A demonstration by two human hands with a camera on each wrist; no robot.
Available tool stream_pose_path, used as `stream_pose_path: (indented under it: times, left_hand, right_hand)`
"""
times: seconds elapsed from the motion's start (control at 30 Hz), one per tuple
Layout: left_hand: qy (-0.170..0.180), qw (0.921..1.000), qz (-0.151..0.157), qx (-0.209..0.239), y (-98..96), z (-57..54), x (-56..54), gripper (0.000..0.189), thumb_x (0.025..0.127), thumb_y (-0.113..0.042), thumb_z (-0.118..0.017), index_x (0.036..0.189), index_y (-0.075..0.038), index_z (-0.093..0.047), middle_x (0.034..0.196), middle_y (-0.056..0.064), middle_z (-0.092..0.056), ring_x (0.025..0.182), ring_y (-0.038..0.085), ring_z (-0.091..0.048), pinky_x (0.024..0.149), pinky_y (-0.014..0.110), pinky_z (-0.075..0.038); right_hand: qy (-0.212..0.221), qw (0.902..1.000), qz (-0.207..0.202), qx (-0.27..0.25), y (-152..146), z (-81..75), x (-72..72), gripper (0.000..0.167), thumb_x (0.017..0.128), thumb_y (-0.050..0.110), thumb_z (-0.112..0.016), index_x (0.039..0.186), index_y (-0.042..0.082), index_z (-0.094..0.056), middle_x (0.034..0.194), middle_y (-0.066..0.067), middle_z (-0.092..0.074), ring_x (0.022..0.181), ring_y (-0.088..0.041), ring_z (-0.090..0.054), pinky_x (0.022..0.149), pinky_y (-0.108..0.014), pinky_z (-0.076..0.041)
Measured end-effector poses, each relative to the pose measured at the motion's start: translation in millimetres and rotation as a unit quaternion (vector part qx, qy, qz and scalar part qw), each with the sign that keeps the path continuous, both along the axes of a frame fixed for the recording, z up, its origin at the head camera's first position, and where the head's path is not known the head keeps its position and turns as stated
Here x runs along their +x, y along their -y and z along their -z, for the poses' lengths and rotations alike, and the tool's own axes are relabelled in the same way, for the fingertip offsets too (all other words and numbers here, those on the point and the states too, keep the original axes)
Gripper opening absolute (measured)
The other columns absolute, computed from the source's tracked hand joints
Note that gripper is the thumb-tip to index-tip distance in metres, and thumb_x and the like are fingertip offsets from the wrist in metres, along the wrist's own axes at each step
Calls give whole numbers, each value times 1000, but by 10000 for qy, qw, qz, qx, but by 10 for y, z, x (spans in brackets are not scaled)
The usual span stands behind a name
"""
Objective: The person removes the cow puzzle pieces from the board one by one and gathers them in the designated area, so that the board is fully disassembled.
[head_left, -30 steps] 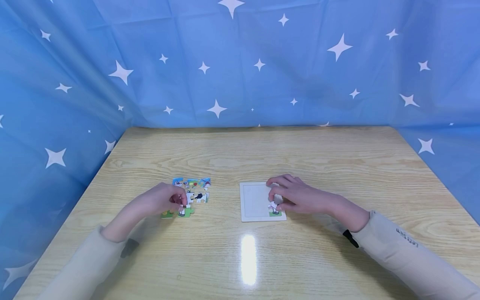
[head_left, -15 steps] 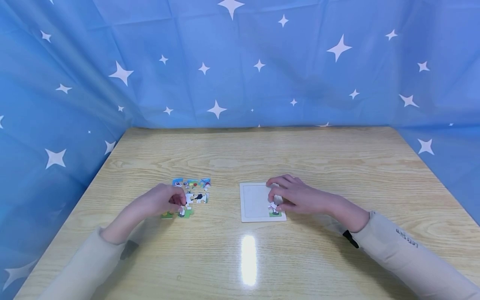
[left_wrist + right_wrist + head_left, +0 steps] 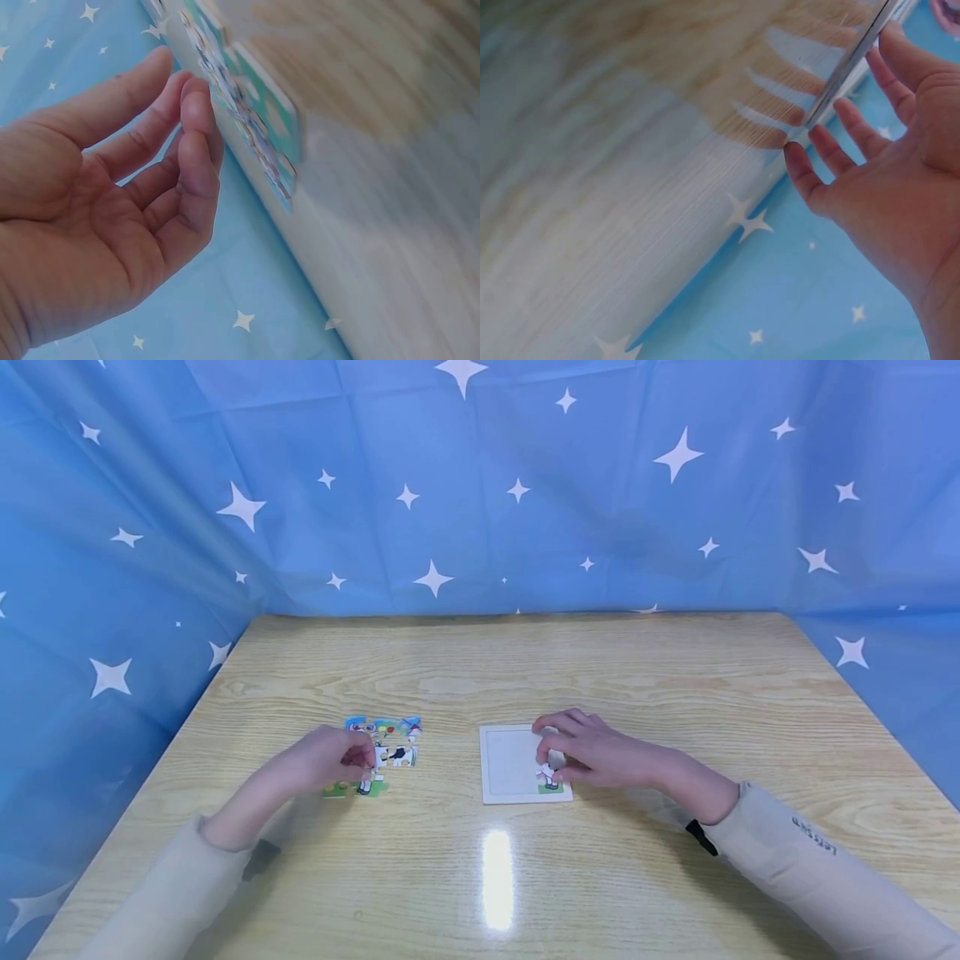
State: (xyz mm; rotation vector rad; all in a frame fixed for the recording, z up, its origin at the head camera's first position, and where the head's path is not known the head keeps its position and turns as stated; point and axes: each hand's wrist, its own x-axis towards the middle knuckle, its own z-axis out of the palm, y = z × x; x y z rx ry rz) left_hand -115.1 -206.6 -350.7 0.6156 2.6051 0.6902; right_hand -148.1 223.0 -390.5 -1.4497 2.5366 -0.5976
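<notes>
In the head view my left hand point(image 3: 333, 757) is over the left part of a group of jigsaw pieces point(image 3: 403, 755), its fingertips at a piece with green and white on it point(image 3: 364, 786). From the left wrist view, thumb and bent fingers come close together, with no piece visible between them. Further right lies a white puzzle tray point(image 3: 510, 764). One jigsaw piece point(image 3: 550, 783) sits in the tray's lower right corner, partly covered by my right hand point(image 3: 596, 752). That hand's spread fingers rest along the tray's right side; the right wrist view shows the tray point(image 3: 847, 67) nearly edge-on.
The wooden table point(image 3: 480, 668) extends behind and in front of the pieces and tray. A blue curtain point(image 3: 480, 485) with white stars hangs behind it and at the sides. A bright light reflection point(image 3: 497, 878) shows on the tabletop in front of the tray.
The fingers of my left hand shift slightly about the lower pieces, and the green and white piece moves a little. The right hand and tray stay where they were.
</notes>
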Motion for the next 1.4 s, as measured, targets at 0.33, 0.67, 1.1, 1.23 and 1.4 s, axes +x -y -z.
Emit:
stream_pose_path:
  times: [0.33, 0.67, 1.1, 1.23, 1.4]
  left_hand:
    - [-131, 9998, 136, 73, -166, -29, 54, 12, 98, -2, -81, 100, -8, -71, 84, -4, -63, 78, 12, -54, 70, 28, -48]
    - [-536, 9967, 520, 332, -366, -34, 80, 13, 97, 2, -80, 99, -7, -71, 86, -6, -66, 74, 7, -55, 70, 25, -49]
    - [-659, 9945, 750, 331, -619, -58, 55, 13, 99, 1, -79, 99, -9, -71, 84, -8, -63, 74, 5, -51, 71, 25, -48]
    - [-634, 9933, 883, 394, -716, -26, 12, 10, 100, 0, -79, 98, -8, -72, 85, -7, -65, 75, 5, -52, 72, 24, -49]
    - [-514, 9933, 958, 397, -861, -27, -9, 7, 102, -3, -78, 99, -8, -73, 86, -6, -69, 75, 5, -54, 73, 23, -50]
  right_hand:
    - [-12, 10000, -8, 6, -7, 15, -13, 20, 106, 9, -74, 118, 19, -62, 150, -18, -54, 136, -43, -48, 102, -71, -40]
    - [-64, 10000, 2, -16, -1, -11, 9, 16, 108, 9, -71, 118, 20, -63, 149, -18, -54, 135, -43, -48, 101, -71, -40]
    - [-544, 9983, -185, -133, -79, 194, -114, 30, 109, -2, -63, 122, 25, -60, 150, -10, -53, 134, -40, -49, 97, -67, -44]
    - [-390, 9992, -41, 58, -37, 97, -68, 31, 108, -5, -63, 121, 24, -62, 151, -12, -54, 136, -42, -50, 101, -69, -44]
    - [-475, 9984, -143, -278, -80, 194, -123, 34, 106, -5, -67, 125, 21, -61, 150, -15, -55, 135, -43, -52, 104, -69, -44]
